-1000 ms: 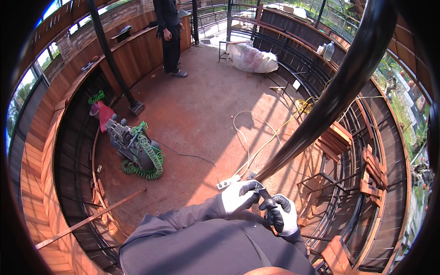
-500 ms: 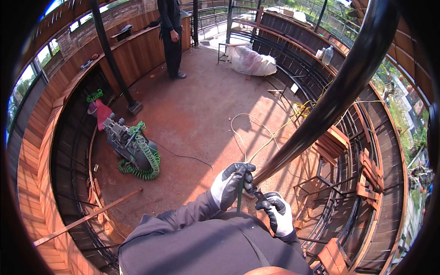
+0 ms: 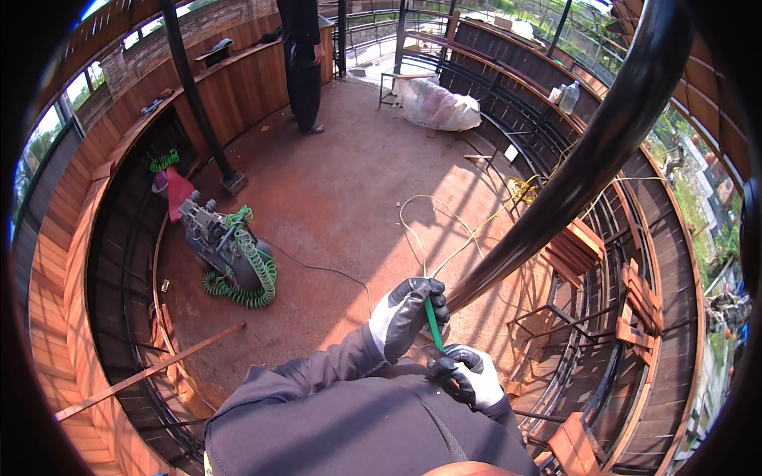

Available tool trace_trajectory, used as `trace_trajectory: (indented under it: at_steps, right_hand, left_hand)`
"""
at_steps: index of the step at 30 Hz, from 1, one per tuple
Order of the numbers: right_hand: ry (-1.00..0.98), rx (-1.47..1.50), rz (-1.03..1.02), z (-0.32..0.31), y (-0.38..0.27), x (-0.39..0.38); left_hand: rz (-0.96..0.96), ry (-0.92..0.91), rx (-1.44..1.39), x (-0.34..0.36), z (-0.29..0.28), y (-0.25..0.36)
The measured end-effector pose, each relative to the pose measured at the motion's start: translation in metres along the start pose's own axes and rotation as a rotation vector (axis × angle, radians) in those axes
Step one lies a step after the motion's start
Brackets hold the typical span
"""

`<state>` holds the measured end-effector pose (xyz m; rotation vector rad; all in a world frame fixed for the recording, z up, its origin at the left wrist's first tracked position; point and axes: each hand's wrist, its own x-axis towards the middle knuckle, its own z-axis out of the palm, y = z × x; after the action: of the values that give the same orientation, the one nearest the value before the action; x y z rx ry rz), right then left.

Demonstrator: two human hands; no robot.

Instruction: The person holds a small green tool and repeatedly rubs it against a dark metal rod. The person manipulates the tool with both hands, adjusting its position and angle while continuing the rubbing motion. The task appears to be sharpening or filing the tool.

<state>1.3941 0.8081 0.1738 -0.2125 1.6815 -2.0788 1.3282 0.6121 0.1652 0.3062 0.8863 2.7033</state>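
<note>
My left hand, in a white glove with a dark coated palm, is closed on the upper end of a flat green strip that looks like tape. A pale cord runs up from the floor loop to these same fingers. Lower and to the right, my right hand, gloved alike, pinches the strip's lower end. The strip slants taut between both hands, in front of my body. Whether the right hand also holds a dark tool, I cannot tell.
A thick black post rises just beyond my hands. An air compressor with a coiled green hose stands left. Stacked wooden boards lie right. A person stands at the back, near a plastic-wrapped bundle. A wooden counter curves around.
The green strip hung down from my left hand; now my right hand has hold of its lower end. The dark tool seen in my right hand no longer shows. The standing person has shifted slightly.
</note>
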Motion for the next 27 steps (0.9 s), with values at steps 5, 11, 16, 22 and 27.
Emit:
trace_trajectory:
  at_steps: [5, 11, 16, 22, 27]
  right_hand:
    - [0.071, 0.091, 0.046, -0.002, 0.004, -0.001]
    - [0.113, 0.150, -0.031, -0.001, 0.009, 0.001]
    - [0.145, 0.064, -0.042, 0.005, 0.001, 0.003]
    - [0.124, 0.059, -0.039, 0.002, 0.005, 0.003]
    - [0.123, -0.001, -0.111, 0.002, 0.007, 0.002]
  left_hand:
    - [0.004, 0.018, 0.050, 0.000, -0.002, 0.003]
    - [0.018, 0.074, 0.117, 0.001, -0.005, 0.006]
    - [0.043, 0.095, 0.209, -0.002, -0.009, 0.007]
    - [0.076, 0.112, 0.237, -0.003, -0.011, 0.005]
    - [0.102, 0.102, 0.277, -0.004, -0.014, 0.003]
